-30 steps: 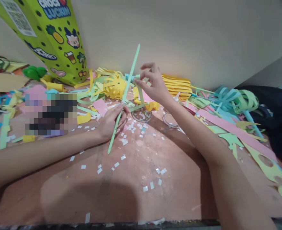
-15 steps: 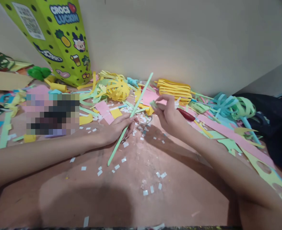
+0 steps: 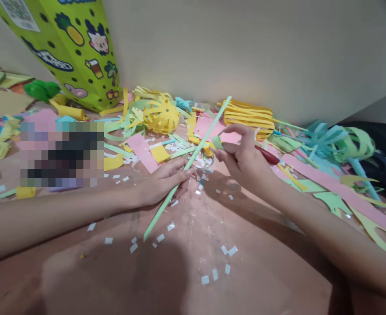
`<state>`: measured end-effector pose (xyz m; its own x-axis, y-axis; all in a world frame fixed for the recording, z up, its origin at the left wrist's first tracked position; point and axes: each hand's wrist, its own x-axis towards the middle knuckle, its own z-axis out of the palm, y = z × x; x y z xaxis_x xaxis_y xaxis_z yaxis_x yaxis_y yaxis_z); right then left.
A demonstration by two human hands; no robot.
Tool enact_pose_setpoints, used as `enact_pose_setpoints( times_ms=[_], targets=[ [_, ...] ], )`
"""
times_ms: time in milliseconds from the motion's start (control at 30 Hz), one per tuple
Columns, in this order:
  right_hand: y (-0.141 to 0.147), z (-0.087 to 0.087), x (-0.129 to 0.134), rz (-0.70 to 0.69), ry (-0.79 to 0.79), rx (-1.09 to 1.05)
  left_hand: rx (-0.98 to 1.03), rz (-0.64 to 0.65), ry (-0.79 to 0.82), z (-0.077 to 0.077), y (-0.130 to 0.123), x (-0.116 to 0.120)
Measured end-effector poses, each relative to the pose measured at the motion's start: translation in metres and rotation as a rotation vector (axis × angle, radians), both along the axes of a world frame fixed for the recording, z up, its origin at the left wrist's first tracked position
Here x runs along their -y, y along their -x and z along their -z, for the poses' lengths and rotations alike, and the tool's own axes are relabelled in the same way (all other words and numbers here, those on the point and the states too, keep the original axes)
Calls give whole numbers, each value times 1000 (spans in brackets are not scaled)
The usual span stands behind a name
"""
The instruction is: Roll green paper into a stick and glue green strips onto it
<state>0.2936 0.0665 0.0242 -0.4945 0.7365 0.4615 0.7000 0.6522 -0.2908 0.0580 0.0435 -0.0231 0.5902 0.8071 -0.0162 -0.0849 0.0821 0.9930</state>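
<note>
Pinkish and scuffed, the work surface (image 3: pixel 193 262) runs to a plain cream wall and is strewn with small white paper bits (image 3: pixel 212 275) and coloured offcuts. Near its middle the person's left hand (image 3: pixel 166 183) lies low with fingers closed round a long rolled green paper stick (image 3: pixel 186 166), which slants from the near surface up toward the wall. Just right of it the right hand (image 3: pixel 245 159) pinches a small curled green paper piece (image 3: pixel 217 142) between thumb and fingertips, close beside the stick's upper part; whether the two touch cannot be told. Behind that hand a red handle (image 3: pixel 267 155) shows only partly, its tool end hidden. Between the hands a small clear round dish (image 3: pixel 204 162) is mostly covered, holding what look like white scraps. At left a blurred patch (image 3: pixel 61 153) masks something on the surface. A lime-green printed bag (image 3: pixel 71 48) is cut off by the top edge. Yellow slit paper balls (image 3: pixel 162 116) and stacked yellow strips (image 3: pixel 248 116) line the wall.
</note>
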Motion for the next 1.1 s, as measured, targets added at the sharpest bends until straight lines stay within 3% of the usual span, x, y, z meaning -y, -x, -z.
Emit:
enact_pose_setpoints(
  times_ms=[300, 533, 667, 800, 1100],
  targets=[
    [2, -1, -3, 88, 39, 0, -78, 2, -32, -4, -1, 1],
    [0, -2, -8, 3, 81, -146, -85, -3, -40, -8, -2, 2],
    [-2, -1, -12, 42, 114, -102, -88, -7, -41, -8, -3, 1],
    [0, 3, -11, 21, 200, -74, -90, 7, -6, -5, -1, 1],
    [3, 18, -13, -21, 407, -273, -122, 9, 17, -7, -1, 2]
  ],
)
